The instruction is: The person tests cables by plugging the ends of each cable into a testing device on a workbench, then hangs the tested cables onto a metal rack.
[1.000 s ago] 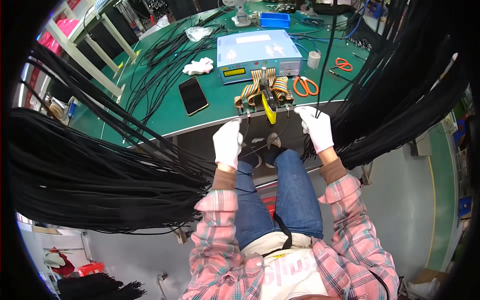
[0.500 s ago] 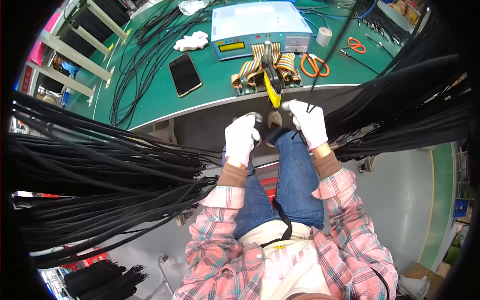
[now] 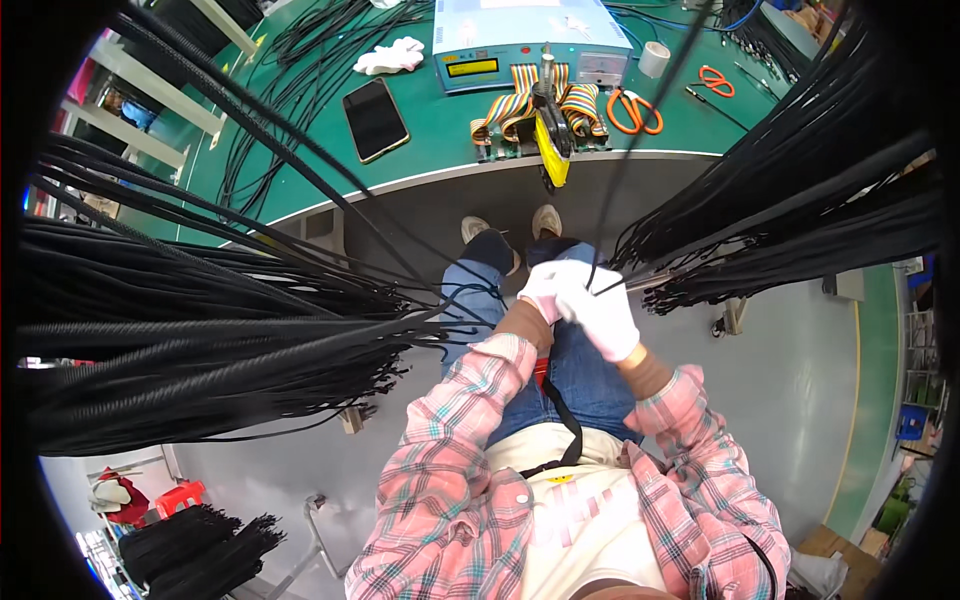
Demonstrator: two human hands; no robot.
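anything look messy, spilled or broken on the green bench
Nothing looks plainly spilled or broken. It is a bit untidy: black cables sprawl loosely across the left of the green bench, and a crumpled white glove lies beyond the phone.

Gloved L hand (image 3: 541, 287) & R hand (image 3: 603, 314) close tog. abv thighs (image 3: 588, 378), forearms (image 3: 462, 398) angled in.

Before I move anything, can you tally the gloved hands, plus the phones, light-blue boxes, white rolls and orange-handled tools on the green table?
Hands: 2 (left hand, right hand)
Phone: 1
Box: 1
Roll: 1
Orange-handled tools: 2
Total: 7
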